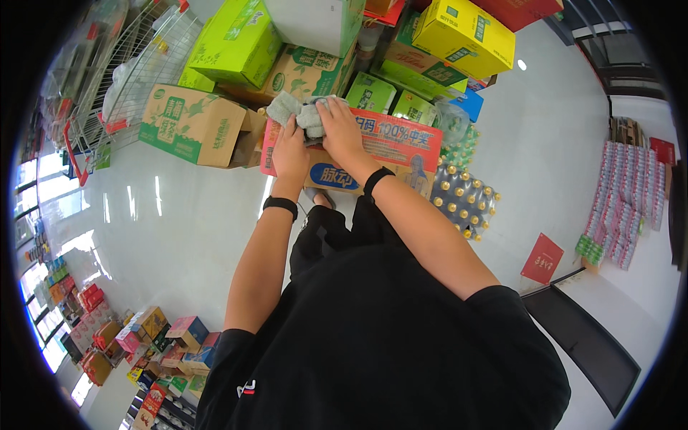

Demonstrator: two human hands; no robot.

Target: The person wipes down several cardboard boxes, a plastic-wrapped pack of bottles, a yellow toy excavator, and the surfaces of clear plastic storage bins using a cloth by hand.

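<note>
A grey towelling cloth [285, 109] lies bunched on the back left part of a red and brown cardboard drinks carton [384, 145]. My left hand [291, 153] grips the near side of the cloth, its fingertips pressed into the folds. Just to the right, my right hand [339, 129] has its fingers over the other end of the same cloth. Both palms hang low over the carton's top, which bears large printed writing. The cloth's underside is hidden.
Left of the carton stands an opened brown and green box [196, 126], with a wire shopping cart [145, 80] beyond. Green cartons [236, 43] and a yellow carton [465, 37] are stacked behind. Shrink-wrapped bottles with gold caps [465, 201] stand at the right.
</note>
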